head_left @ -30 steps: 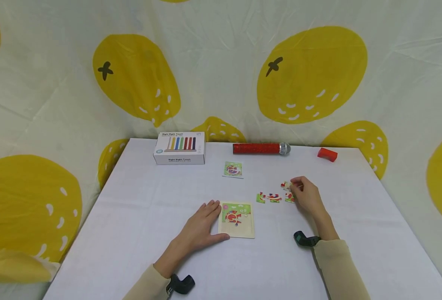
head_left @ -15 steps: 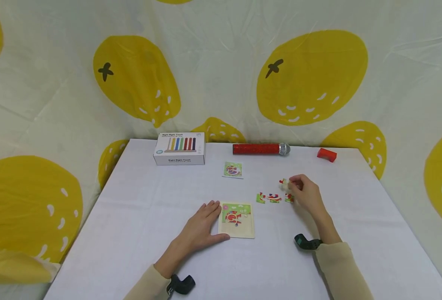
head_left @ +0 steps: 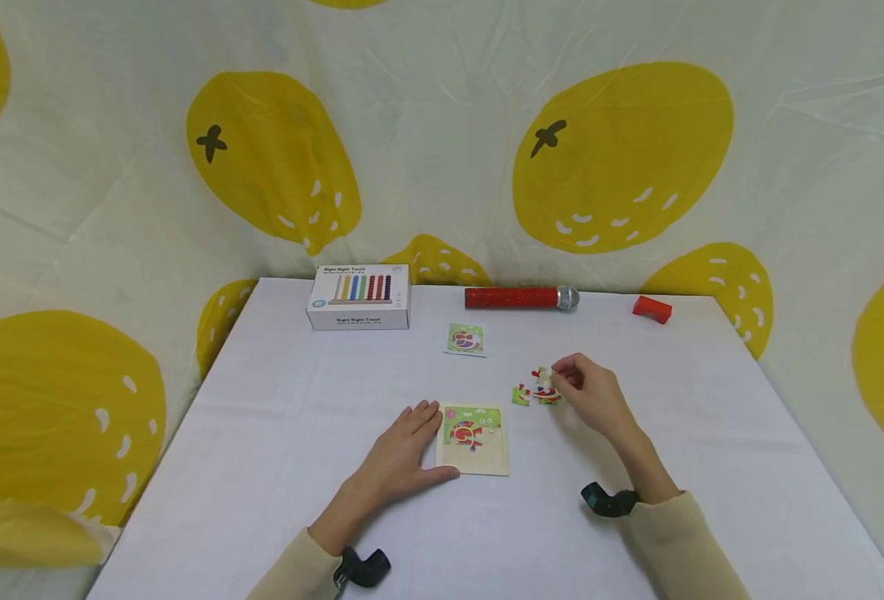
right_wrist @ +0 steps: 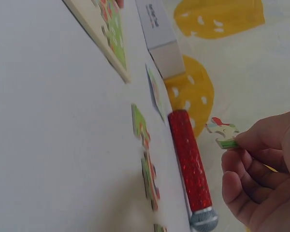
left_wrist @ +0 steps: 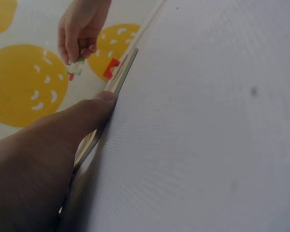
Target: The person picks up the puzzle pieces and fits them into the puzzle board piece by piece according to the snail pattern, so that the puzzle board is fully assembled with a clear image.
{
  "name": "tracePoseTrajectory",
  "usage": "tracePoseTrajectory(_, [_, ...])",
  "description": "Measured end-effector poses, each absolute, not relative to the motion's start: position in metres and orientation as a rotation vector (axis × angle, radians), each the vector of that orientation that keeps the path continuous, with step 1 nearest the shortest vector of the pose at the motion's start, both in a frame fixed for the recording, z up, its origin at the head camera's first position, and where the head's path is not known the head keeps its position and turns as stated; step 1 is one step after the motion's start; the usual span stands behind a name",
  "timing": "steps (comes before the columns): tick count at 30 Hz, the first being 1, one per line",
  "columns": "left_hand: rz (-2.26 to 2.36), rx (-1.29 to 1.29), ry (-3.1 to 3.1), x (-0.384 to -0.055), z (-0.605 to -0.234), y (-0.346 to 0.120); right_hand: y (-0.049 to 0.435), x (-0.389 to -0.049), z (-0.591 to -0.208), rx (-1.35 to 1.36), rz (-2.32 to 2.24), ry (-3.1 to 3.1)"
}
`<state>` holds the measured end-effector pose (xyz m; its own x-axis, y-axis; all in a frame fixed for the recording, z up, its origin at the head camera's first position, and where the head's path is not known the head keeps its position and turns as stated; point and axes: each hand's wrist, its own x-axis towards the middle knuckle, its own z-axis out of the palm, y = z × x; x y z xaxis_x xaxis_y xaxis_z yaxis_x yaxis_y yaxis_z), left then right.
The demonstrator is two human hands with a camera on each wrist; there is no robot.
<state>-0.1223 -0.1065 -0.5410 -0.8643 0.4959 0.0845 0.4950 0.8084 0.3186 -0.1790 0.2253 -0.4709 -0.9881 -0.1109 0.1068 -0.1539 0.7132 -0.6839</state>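
Observation:
My left hand (head_left: 404, 454) lies on the table with its fingers extended. Its fingertips and thumb touch the left edge of a square wooden puzzle board (head_left: 479, 460), which has some pieces fitted in its upper part. Between thumb and fingers, my right hand (head_left: 597, 398) pinches a puzzle piece (right_wrist: 226, 131) with a pale face, a bit of red and a green edge. It is held above the table, over the loose pieces. A green-and-red puzzle piece (head_left: 520, 395) and a red-and-white piece (right_wrist: 149, 181) lie to the right of the board. Another loose piece is partly cut off in the right wrist view.
Behind the board lies a small green picture card (head_left: 465, 339). Along the back edge stand a white box (head_left: 359, 302) with a bead-rack picture, a red glittery microphone (head_left: 512, 298) with a silver head, and a red curved block (head_left: 651, 309). A lemon-patterned cloth hangs behind.
My right hand has lifted the pinched puzzle piece and moved it left, now over the other loose pieces. The left hand and the board have stayed put.

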Motion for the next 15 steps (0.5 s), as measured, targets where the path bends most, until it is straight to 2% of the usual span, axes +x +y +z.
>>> tracePoseTrajectory(15, [0.534,0.809,2.973,-0.123,-0.54,-0.106,0.184,-0.156,-0.477,0.572,1.179,-2.921])
